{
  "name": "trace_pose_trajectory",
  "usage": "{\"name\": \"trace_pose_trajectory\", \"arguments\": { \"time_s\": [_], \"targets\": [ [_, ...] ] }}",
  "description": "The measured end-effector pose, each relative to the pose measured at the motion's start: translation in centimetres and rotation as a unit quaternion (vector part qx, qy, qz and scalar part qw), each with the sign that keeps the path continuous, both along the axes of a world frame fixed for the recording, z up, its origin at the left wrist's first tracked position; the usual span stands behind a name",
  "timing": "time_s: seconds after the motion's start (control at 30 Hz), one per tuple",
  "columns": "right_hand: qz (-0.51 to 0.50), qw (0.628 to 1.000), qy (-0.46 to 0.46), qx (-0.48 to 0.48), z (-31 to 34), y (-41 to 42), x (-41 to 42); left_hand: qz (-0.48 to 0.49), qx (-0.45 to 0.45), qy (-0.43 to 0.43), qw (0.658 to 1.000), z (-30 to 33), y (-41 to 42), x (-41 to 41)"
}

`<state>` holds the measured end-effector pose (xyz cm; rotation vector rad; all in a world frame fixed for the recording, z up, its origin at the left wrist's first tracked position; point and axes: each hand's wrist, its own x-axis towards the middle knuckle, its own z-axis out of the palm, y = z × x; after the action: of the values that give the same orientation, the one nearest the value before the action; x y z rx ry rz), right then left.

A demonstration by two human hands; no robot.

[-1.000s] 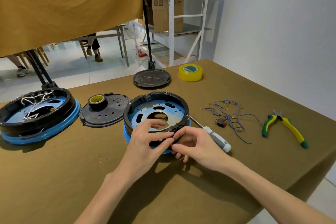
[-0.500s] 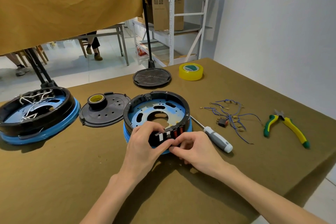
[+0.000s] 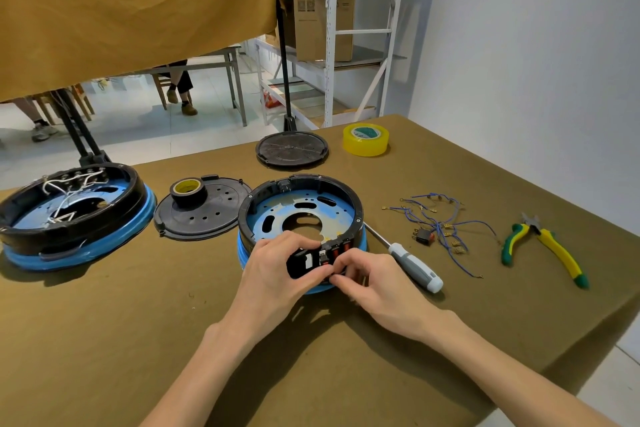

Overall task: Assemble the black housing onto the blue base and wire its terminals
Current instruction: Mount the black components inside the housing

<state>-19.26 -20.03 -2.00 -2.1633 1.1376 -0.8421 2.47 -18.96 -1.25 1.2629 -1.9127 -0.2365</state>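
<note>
A round black housing [image 3: 343,189] sits on a blue base [image 3: 362,244] at the table's middle, its blue metal plate showing inside. My left hand [image 3: 273,270] grips the housing's near rim, thumb under, fingers curled over the top. My right hand [image 3: 367,282] pinches at the row of switches [image 3: 329,255] set in that near wall, red and white rockers showing between my fingers. A bundle of blue wires [image 3: 440,222] with brass terminals and a small loose switch [image 3: 424,236] lies to the right.
A grey-handled screwdriver [image 3: 414,267] lies right beside my right hand. Green-yellow pliers [image 3: 550,248] lie far right. A second wired housing [image 3: 69,211] stands at left, a black lid [image 3: 214,215] with a tape roll [image 3: 188,191] beside it, another lid [image 3: 292,149] and yellow tape [image 3: 365,139] behind.
My hands have slid down from the rim's top onto the near wall, uncovering the switch row. My left thumb now sits under it and my right fingers pinch closer at the switches.
</note>
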Motion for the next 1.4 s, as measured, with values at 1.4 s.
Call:
{"name": "trace_pose_trajectory", "arguments": {
  "time_s": [1.4],
  "targets": [
    [0.076, 0.993, 0.063, -0.058, 4.8, -3.2, 0.6, 0.022, 0.036, 0.025, 0.999, 0.7, -0.8, -0.5]
  ]
}}
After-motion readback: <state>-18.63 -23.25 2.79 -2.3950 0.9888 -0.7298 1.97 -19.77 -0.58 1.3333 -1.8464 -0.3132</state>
